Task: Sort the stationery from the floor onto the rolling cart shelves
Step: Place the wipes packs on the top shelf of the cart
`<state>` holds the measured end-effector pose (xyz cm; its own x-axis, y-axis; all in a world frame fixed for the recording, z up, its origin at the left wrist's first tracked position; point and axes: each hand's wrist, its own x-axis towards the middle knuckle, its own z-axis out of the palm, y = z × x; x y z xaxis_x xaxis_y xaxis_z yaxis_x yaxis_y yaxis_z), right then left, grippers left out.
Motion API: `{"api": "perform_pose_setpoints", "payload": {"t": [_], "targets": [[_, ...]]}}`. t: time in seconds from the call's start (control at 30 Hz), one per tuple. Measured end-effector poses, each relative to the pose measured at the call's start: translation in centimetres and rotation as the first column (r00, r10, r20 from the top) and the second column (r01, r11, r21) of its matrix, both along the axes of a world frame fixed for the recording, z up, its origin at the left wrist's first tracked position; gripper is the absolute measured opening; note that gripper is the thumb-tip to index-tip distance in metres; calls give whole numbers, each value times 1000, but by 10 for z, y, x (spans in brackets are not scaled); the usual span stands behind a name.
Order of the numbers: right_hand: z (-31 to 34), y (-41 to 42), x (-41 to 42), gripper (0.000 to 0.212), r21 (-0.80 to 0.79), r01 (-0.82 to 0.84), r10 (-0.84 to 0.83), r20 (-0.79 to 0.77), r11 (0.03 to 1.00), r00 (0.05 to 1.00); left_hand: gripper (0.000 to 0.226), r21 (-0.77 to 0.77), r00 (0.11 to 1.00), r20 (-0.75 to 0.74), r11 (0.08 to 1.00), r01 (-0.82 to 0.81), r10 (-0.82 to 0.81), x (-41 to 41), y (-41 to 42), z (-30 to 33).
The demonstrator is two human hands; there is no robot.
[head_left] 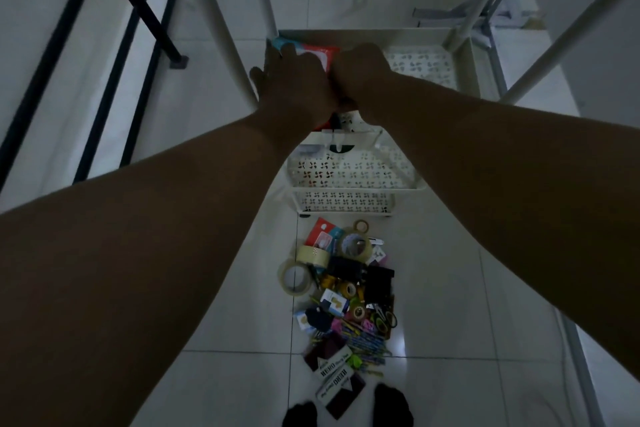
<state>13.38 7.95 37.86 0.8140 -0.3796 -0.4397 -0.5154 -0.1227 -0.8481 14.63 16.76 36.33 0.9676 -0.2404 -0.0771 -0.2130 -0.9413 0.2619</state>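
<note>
Both your hands are at the cart's top shelf, over a red and white packet.

Your left hand (pixel 294 80) lies with fingers spread across the red and white packet (pixel 320 54) in the top shelf (pixel 433 36) of the rolling cart (pixel 356 180); whether that grip closes on the packet cannot be told. Your right hand (pixel 363 69) sits just beside the left, touching it, knuckles up; its fingers are hidden, so its grip cannot be told either. A blue item (pixel 280 42) lies beyond your left fingertips in the same shelf. Below your wrists, the lower perforated shelves show. Nearer you, on the floor (pixel 450 288), the stationery pile (pixel 346 305) sits well apart from both hands: tape rolls (pixel 294 277), scissors (pixel 382 317), pens, small boxes.
</note>
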Motion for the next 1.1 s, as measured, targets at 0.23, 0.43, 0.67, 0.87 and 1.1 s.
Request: {"api": "perform_pose_setpoints", "payload": {"t": [0.23, 0.43, 0.67, 0.87, 1.1], "targets": [[-2, 1, -7, 36, -31, -56, 58, 78, 998, 995, 59, 17, 996, 25, 996, 86, -86, -10, 1, -5], [-2, 1, -21, 20, -188, -41, 69, 141, 981, 988, 34, -240, 980, 118, 952, 188, -163, -26, 10, -8], [-3, 3, -70, 16, -173, 166, -100, 338, 971, 936, 27, -420, 838, 483, 773, 475, -252, -73, 39, -28], [-46, 4, -138, 13, -46, 115, -97, 294, 992, 951, 25, -541, 928, 220, 754, 373, -301, -114, 63, -80], [-161, 3, -184, 12, 72, 77, -79, 26, 994, 997, 37, -380, 769, -637, 851, -363, 44, -150, 91, -192]]}}
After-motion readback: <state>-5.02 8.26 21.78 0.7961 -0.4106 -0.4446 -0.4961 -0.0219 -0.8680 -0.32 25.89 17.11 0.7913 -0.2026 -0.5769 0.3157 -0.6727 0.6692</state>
